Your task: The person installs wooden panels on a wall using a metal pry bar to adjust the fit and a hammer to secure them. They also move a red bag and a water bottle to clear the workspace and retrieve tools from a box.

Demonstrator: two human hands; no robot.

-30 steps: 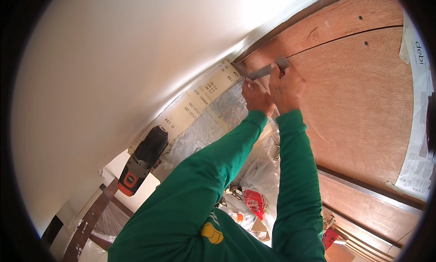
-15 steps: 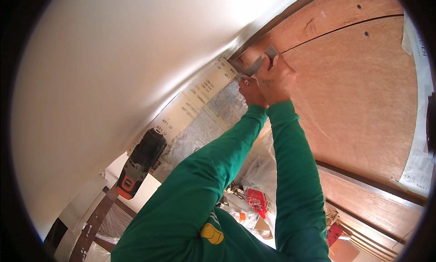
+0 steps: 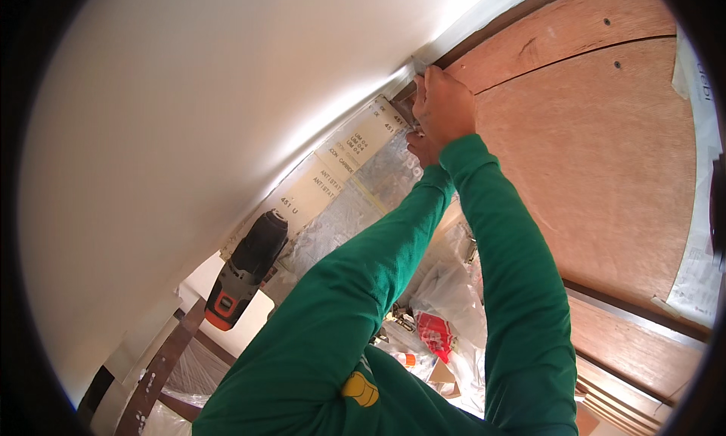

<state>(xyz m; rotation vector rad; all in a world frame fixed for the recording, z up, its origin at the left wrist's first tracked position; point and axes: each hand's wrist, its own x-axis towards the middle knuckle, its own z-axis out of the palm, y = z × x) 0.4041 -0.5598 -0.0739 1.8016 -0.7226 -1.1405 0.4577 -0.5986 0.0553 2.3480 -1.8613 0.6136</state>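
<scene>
My right hand (image 3: 448,107) is raised to the corner where the white wall meets the wooden panel (image 3: 582,156). Its fingers pinch a flat grey metal scraper blade (image 3: 418,65), whose corner shows beyond the fingertips against the trim. Just below it, my left hand (image 3: 424,148) is closed, its fingers curled close to the end of the cream printed strip (image 3: 340,158). What the left hand grips, if anything, is mostly hidden. Both green sleeves stretch up from below.
A black and orange cordless power tool (image 3: 246,273) stands out at the left by the wall (image 3: 166,133). Under my arms are clear plastic sheeting (image 3: 450,285) and a red packet (image 3: 435,336). White printed sheeting (image 3: 696,232) hangs at the right edge.
My right hand has moved up and left with the scraper blade, from the wooden panel to the wall trim. The left hand stays near the strip's end. The view has shifted slightly.
</scene>
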